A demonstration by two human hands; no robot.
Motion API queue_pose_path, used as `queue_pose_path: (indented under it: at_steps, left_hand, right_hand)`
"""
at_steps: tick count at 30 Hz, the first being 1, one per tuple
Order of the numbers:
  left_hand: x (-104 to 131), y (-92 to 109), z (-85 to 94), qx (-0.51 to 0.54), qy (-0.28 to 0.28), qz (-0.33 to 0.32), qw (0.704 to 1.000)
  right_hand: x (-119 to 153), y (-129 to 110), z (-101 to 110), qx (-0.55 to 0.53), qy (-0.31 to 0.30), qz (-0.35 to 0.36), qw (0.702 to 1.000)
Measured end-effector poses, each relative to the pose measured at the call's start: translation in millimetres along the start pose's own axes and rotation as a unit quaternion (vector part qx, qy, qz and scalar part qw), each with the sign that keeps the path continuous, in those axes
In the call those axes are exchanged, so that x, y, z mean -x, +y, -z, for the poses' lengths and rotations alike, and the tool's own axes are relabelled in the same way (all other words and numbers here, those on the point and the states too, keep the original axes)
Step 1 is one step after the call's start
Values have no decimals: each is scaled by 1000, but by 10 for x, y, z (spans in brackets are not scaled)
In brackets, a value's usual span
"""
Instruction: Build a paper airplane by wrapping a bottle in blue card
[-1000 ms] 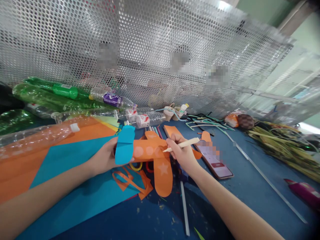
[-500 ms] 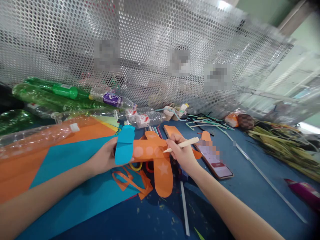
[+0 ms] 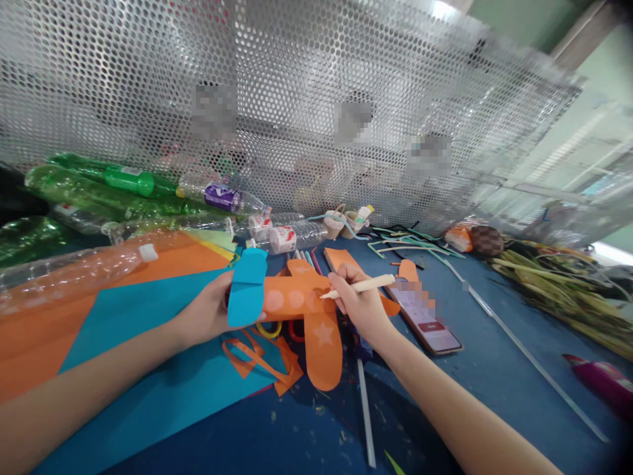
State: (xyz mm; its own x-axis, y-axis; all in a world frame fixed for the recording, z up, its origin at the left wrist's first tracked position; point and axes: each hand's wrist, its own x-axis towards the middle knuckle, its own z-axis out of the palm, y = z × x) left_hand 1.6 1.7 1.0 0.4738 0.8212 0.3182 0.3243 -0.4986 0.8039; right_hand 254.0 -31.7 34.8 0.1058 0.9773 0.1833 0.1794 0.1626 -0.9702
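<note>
An orange paper airplane model (image 3: 284, 290) with a blue paper piece (image 3: 247, 287) at its left end lies across the middle of the view. My left hand (image 3: 210, 310) is closed around that left end, its fingers partly hidden behind the blue paper. In my right hand (image 3: 359, 303) is a cream-coloured marker (image 3: 373, 284), its tip at the orange body near the wing. Pale round spots run along the body, and a pale star marks the near wing (image 3: 324, 353). Beneath the model, yellow scissor handles (image 3: 270, 328) and orange paper scraps (image 3: 287, 369) show.
Blue paper (image 3: 163, 396) and orange paper (image 3: 30, 349) cover the left side. Plastic bottles (image 3: 99, 188) line the back left, before a perforated metal screen (image 3: 297, 79). At right lie a phone (image 3: 430, 323), a long pale strip (image 3: 534, 369) and dry leaves (image 3: 558, 297).
The marker tip has shifted slightly left and up on the orange body. My left hand and the model stay nearly still.
</note>
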Motion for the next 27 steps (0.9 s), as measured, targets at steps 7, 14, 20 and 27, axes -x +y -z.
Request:
queue_pose_path:
  at_steps: [7, 14, 20, 27]
  left_hand:
    - [-11, 3, 7, -3, -2, -15, 1000]
    - [1, 14, -4, 8, -1, 19, 1000]
    - [0, -7, 0, 5, -8, 7, 1000]
    - [-1, 13, 2, 17, 0, 6, 1000]
  right_hand:
    - [-2, -3, -3, 0, -2, -3, 1000]
    - [2, -12, -2, 5, 11, 4, 1000]
    - [-7, -6, 2, 3, 18, 7, 1000]
    - [3, 11, 7, 1, 12, 7, 1000]
